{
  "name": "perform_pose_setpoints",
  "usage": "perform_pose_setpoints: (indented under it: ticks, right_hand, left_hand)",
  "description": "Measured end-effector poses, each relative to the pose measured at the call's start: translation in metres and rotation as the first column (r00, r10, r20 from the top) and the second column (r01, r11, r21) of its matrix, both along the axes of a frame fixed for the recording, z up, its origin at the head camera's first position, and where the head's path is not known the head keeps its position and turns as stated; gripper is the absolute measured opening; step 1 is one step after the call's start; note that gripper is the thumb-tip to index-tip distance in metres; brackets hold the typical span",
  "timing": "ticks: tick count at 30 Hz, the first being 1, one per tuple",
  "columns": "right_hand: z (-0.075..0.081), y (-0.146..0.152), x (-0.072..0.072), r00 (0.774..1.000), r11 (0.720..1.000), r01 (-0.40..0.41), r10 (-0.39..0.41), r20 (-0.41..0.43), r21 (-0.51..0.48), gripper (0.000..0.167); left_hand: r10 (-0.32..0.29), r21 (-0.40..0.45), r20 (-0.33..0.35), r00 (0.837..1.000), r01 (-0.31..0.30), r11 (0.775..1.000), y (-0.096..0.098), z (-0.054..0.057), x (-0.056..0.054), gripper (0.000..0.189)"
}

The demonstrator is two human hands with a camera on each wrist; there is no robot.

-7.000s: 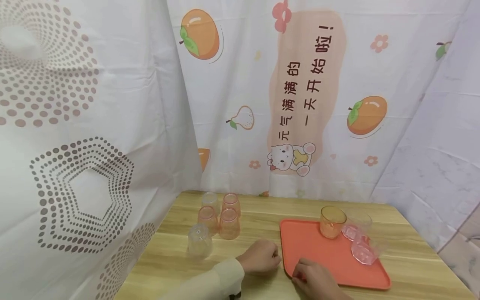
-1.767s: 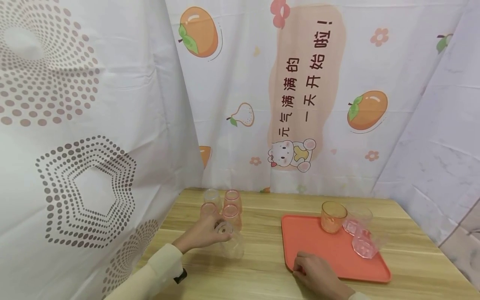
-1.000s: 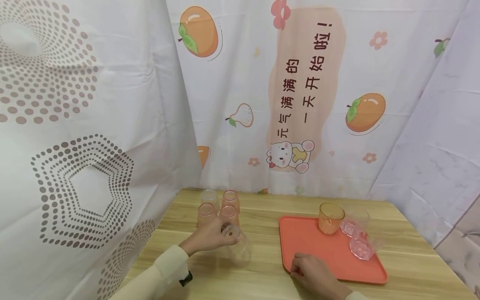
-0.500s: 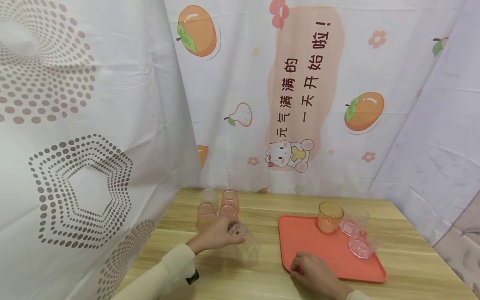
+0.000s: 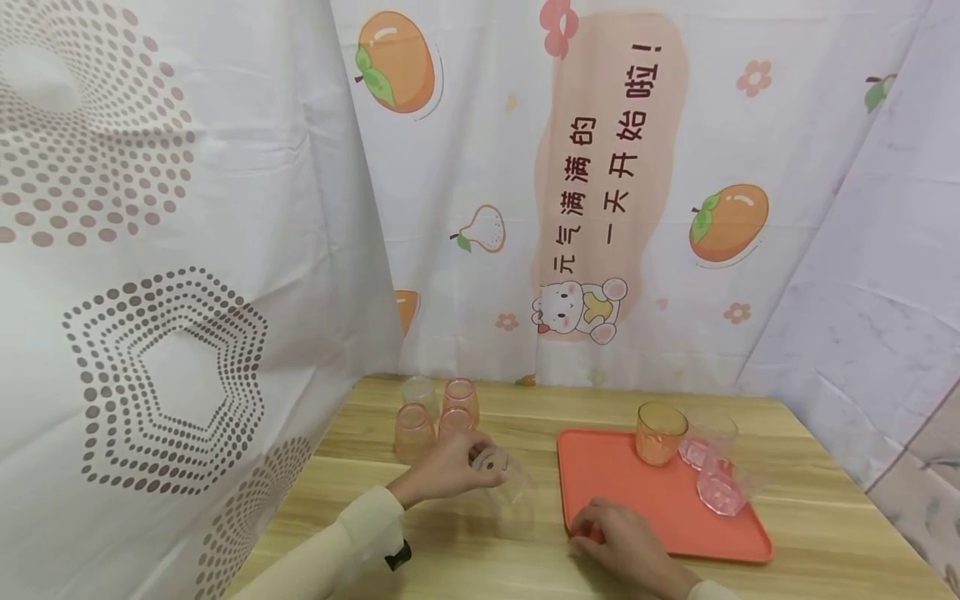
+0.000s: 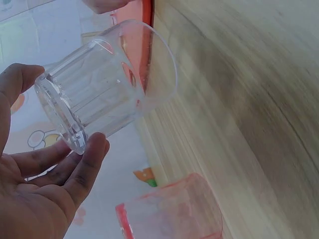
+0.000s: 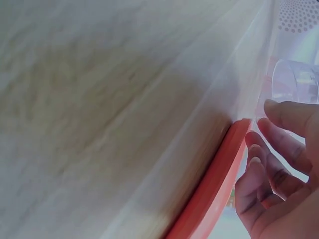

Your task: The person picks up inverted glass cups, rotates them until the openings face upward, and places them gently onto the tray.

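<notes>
My left hand (image 5: 450,468) pinches a clear plastic cup (image 5: 512,498) by its base, thumb on one side and fingers on the other. The cup is tilted, base toward the palm and mouth facing down to the right; in the left wrist view its clear wall (image 6: 99,87) shows ridges. Behind that hand stand several upside-down cups: pink ones (image 5: 413,435) and a clear one (image 5: 417,389). My right hand (image 5: 618,537), fingers loosely bent and holding nothing, is at the near left corner of the red tray (image 5: 622,496).
An amber cup (image 5: 660,440) stands upright on the tray's far part. Beside it, along the tray's right side, are two clear cups with pink bottoms, one nearer (image 5: 722,492) and one farther (image 5: 697,452). Printed curtains (image 5: 480,317) close off the back and sides of the wooden table.
Earlier the clear cup stood upside down on the table at left; my left hand has since gripped it and carried it right, toward the tray. The right hand has barely moved.
</notes>
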State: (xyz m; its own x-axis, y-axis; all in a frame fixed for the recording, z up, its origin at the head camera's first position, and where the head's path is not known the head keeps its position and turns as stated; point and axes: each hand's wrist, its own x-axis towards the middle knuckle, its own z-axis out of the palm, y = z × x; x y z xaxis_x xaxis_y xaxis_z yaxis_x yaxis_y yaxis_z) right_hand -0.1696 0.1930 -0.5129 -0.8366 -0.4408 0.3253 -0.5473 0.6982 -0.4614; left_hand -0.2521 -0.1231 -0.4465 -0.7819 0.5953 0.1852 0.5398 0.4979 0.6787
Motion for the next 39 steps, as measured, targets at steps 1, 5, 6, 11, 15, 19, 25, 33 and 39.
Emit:
perform_pose_setpoints:
  ticks: [1, 5, 6, 11, 15, 19, 25, 33, 39]
  right_hand:
    - [0.000, -0.001, -0.001, 1.000, 1.000, -0.009, 0.010, 0.029, -0.026, 0.012]
    - [0.002, -0.004, -0.003, 0.966, 0.981, -0.028, 0.077, 0.247, -0.193, 0.011]
    - [0.003, -0.004, -0.004, 0.947, 0.970, -0.020, 0.095, 0.306, -0.241, 0.013]
    - [0.006, -0.006, -0.004, 0.849, 0.912, 0.071, 0.157, 0.504, -0.403, 0.023]
    - [0.007, -0.006, -0.003, 0.777, 0.865, 0.167, 0.180, 0.603, -0.473, 0.031]
    - [0.008, -0.008, -0.004, 0.712, 0.816, 0.256, 0.203, 0.672, -0.517, 0.038]
    - [0.014, -0.011, -0.007, 0.669, 0.729, 0.335, 0.263, 0.695, -0.598, 0.037]
    - [0.017, -0.013, -0.010, 0.641, 0.625, 0.411, 0.319, 0.698, -0.664, 0.031]
    - [0.021, -0.014, -0.011, 0.652, 0.635, 0.396, 0.315, 0.690, -0.663, 0.030]
  left_hand:
    - [0.000, 0.008, 0.011, 1.000, 0.000, 1.000, 0.001, 0.000, 0.001, 0.038]
    - [0.010, 0.019, 0.043, 0.999, -0.011, 1.000, 0.006, -0.002, 0.003, 0.045]
    - [0.012, 0.024, 0.048, 0.999, -0.013, 1.000, 0.007, -0.002, 0.003, 0.046]
    - [-0.009, 0.044, 0.041, 0.999, 0.008, 0.999, 0.015, -0.003, 0.007, 0.040]
    - [-0.016, 0.062, 0.050, 0.999, 0.013, 0.998, 0.022, -0.004, 0.008, 0.042]
    - [0.013, 0.086, 0.076, 0.997, -0.019, 0.996, 0.025, -0.005, 0.008, 0.042]
    - [0.043, 0.141, 0.141, 0.989, -0.063, 0.988, 0.025, -0.006, 0.009, 0.036]
    - [-0.003, 0.169, 0.175, 0.984, -0.027, 0.985, 0.021, -0.013, 0.008, 0.031]
    - [-0.037, 0.202, 0.199, 0.979, -0.004, 0.979, 0.017, -0.012, 0.010, 0.037]
